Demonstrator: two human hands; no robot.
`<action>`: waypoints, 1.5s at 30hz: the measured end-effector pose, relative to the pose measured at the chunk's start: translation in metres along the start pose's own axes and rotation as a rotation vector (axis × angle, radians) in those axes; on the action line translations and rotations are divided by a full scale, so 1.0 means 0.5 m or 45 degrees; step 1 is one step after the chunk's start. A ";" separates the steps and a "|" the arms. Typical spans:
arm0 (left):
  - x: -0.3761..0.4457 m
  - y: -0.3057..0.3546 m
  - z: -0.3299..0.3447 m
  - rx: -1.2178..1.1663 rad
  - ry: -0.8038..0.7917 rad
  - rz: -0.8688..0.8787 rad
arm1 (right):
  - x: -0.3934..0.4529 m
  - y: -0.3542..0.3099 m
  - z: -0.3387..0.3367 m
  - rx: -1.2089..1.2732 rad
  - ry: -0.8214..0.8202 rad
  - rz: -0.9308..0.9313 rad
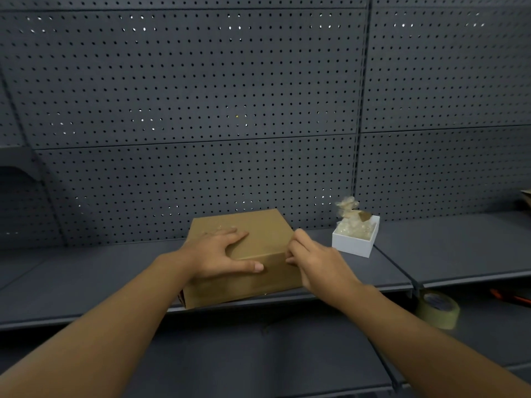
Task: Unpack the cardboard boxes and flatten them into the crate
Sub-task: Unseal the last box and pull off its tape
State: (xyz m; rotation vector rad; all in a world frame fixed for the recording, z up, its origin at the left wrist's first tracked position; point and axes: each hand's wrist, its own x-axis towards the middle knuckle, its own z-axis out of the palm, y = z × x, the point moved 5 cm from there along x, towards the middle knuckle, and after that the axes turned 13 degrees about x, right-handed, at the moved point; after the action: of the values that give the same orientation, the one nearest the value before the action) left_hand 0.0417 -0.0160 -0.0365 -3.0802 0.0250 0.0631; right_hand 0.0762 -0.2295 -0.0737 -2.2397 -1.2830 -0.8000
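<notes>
- We see a dark grey pegboard wall [201, 96] rising behind the cardboard box, which we take as our landmark.
- A grey metal shelf [71, 280] carries the box; a lower shelf level lies below the box's near edge.
- The closed brown cardboard box [267, 234] sits on the shelf, its near bottom edge at the shelf's front lip, flaps shut, with a little clear tape on top near the left.
- Our left hand [221, 254] lies on the box's top, fingers spread wide, thumb along the near top edge.
- Our right hand [316, 259] is at the box's right near corner, fingers curled narrowly, tips pinched at the top edge; we cannot tell what, if anything, is pinched.
- A small white open box [353, 242] stands right of the cardboard box, apart from it, with crumpled clear plastic wrap [349, 211] sticking out.
- A roll of brown tape [438, 310] lies on the lower level, below and right of the box.
</notes>
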 end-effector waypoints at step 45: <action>0.014 -0.004 0.020 0.285 0.375 0.096 | -0.080 0.076 -0.057 1.152 -0.059 0.778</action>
State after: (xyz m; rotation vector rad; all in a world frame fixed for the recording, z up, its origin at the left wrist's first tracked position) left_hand 0.0485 -0.0137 -0.0468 -2.8353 0.1505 -0.3641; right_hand 0.0860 -0.2899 -0.0827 -1.7061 -0.6701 0.0777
